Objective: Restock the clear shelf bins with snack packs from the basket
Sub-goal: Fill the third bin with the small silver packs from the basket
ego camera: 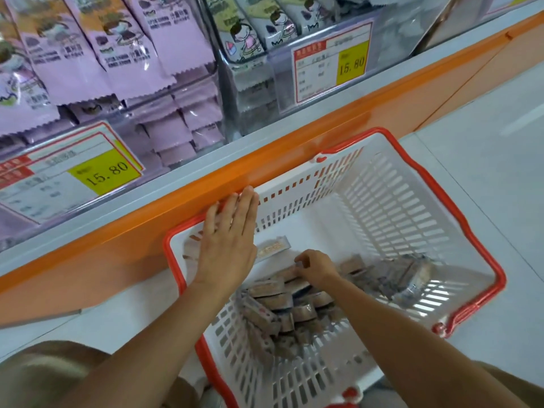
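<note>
Left hand (228, 234) is laid flat at basket's (382, 201) ten o'clock rim. Snack packs (269, 290), judged light and slippery, are pinched by right hand (316, 267); grip across the body is advised.

The left hand (228, 234) is flat, palm down, with its fingers straight and close together. The right hand (318, 267) has curled fingers that pinch a snack pack (290, 273). Both bare arms reach forward.

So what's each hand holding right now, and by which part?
The right hand pinches a snack pack at its top end, in the basket. The left hand is flat with straight fingers and holds nothing.
</note>
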Demonstrator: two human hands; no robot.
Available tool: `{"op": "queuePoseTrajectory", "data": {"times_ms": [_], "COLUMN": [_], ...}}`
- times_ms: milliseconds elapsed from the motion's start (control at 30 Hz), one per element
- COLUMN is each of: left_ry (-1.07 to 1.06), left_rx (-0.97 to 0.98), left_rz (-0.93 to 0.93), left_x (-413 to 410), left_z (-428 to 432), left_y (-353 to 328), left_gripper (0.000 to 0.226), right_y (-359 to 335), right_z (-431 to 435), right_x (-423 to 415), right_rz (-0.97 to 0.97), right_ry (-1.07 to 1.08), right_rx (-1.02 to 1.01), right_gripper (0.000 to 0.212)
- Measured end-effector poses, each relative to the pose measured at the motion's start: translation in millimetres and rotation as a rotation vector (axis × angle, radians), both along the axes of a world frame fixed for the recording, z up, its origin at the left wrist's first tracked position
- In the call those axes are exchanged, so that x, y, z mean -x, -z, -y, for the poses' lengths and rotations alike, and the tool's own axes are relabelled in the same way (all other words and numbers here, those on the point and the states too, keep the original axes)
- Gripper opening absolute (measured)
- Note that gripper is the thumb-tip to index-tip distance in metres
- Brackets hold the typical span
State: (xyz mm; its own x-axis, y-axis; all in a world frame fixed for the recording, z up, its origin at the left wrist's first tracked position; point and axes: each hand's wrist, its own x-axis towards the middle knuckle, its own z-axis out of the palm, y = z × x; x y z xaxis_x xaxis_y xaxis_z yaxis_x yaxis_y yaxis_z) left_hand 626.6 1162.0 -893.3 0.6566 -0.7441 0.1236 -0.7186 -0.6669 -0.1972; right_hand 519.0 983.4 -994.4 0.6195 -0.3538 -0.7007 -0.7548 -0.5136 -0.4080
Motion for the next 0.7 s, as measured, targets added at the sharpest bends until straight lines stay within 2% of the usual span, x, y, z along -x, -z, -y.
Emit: {"op": "queuePoseTrajectory", "data": {"times_ms": [133,333,467,700], "left_ry": [-0.022,-0.034,-0.018,-0.021], "left_rx": [0.043,0.061,0.103,0.141], "left_rz": [-0.027,-0.060,-0.072,-0.102], "left_x": [0,-1,-1,0], "left_z": [3,4,4,4], "left_y": [1,1,3,2], "left_gripper": [0.099,0.106,0.101,0.105], "right_y": [-10,-19,-24,-48], "right_z": [6,10,8,23], "right_x": [-9,-22,-25,-35], "right_rz": [0.025,0.044,0.056,0.226], "right_ry": [0.020,0.012,-0.023,0.078], "right_rx": [-0.059,-0.093,-0.087,-0.118], "right_gripper": [0.021,0.023,0.023,0.020]}}
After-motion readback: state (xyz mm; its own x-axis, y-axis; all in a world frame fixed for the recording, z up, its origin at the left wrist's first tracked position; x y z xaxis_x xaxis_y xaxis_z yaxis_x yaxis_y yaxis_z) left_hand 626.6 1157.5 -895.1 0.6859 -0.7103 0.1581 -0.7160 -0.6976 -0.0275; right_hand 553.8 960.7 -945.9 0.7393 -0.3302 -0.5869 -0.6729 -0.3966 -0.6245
